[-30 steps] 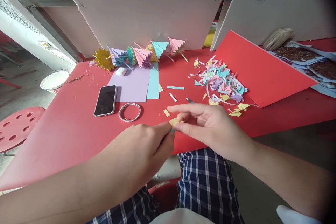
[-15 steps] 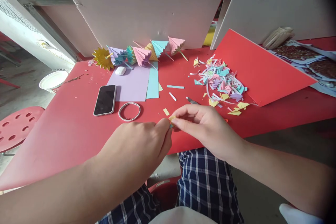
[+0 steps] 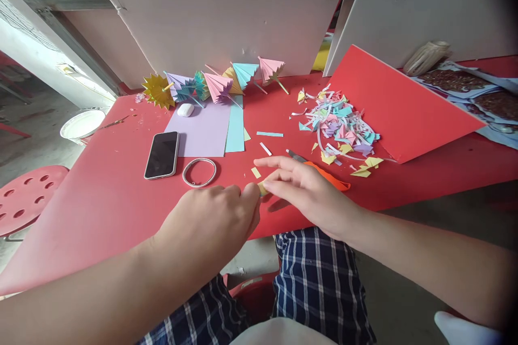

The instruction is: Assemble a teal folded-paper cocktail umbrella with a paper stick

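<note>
A small piece of yellow paper (image 3: pixel 263 188) sits between my two hands above the table's front edge. My left hand (image 3: pixel 214 221) is closed on its near end, and most of the piece is hidden behind the fingers. On the other side, my right hand (image 3: pixel 313 191) pinches it between thumb and a fingertip, with the index finger stretched out above. A loose yellow strip (image 3: pixel 256 172) lies just beyond the fingertips. Partly under my right hand is an orange-handled tool (image 3: pixel 329 175) with a grey end.
Paper umbrellas (image 3: pixel 218 86) line the back of the red table (image 3: pixel 133 205). A phone (image 3: pixel 162 155), a white ring of tape (image 3: pixel 199 172) and purple paper (image 3: pixel 204 135) lie left. Paper scraps (image 3: pixel 338 121) are heaped right, by a leaning red board (image 3: pixel 404 102).
My right index finger has lifted and stretched out leftward. Both hands have shifted slightly, and more of the orange tool shows beyond my right hand.
</note>
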{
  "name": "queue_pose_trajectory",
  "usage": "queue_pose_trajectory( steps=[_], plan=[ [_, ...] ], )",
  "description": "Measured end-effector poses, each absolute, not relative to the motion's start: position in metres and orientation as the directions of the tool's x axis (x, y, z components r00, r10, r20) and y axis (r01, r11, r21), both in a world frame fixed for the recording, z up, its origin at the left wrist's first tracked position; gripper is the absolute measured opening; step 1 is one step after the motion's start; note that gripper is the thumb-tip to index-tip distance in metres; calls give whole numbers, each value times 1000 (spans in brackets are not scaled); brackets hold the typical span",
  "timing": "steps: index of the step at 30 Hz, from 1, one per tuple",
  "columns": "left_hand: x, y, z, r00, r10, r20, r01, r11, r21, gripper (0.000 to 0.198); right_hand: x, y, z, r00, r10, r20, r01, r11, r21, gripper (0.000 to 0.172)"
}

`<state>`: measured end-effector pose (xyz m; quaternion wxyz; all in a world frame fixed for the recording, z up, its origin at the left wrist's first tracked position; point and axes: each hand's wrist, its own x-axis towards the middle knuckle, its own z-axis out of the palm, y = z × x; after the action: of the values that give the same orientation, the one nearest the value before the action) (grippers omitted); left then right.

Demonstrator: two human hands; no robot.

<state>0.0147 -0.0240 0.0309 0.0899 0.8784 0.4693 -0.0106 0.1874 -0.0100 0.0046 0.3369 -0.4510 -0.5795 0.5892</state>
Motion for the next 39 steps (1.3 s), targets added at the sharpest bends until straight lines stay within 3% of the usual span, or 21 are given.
queue_pose_trajectory(
  steps=[2,5,8,12,18,26,30,32,35,39],
  plan=[
    [12,-21,35,537,815,-219,827,-459,324,28,195,-8,0,-352,935,49,155,109,-982,30],
    [8,-17,43,528,729,-435,760,-178,625,33,203,-7,-4,-370,886,280,146,353,-924,25],
    [4,-15,49,564,612,-554,650,84,755,34,204,-6,-3,-477,829,291,114,387,-915,29],
    [1,-14,49,620,551,-559,522,242,818,40,198,-7,1,-517,822,241,54,312,-948,37],
    [0,-12,42,660,520,-542,431,328,840,42,195,-10,7,-473,848,238,8,274,-962,29],
    [0,-14,42,593,576,-563,499,286,818,38,192,-12,13,-432,900,59,74,100,-992,21],
    [-2,-13,38,625,539,-565,411,387,825,37,195,-11,14,-510,856,86,142,182,-973,29],
    [-4,-13,35,654,502,-566,335,479,811,37,196,-11,11,-535,814,227,190,377,-907,35],
    [-6,-13,32,680,437,-589,252,615,747,34,195,-11,4,-493,702,515,300,692,-657,26],
    [-6,-15,31,714,364,-598,197,715,671,31,194,-11,-3,-462,511,725,408,848,-338,17]
  ],
)
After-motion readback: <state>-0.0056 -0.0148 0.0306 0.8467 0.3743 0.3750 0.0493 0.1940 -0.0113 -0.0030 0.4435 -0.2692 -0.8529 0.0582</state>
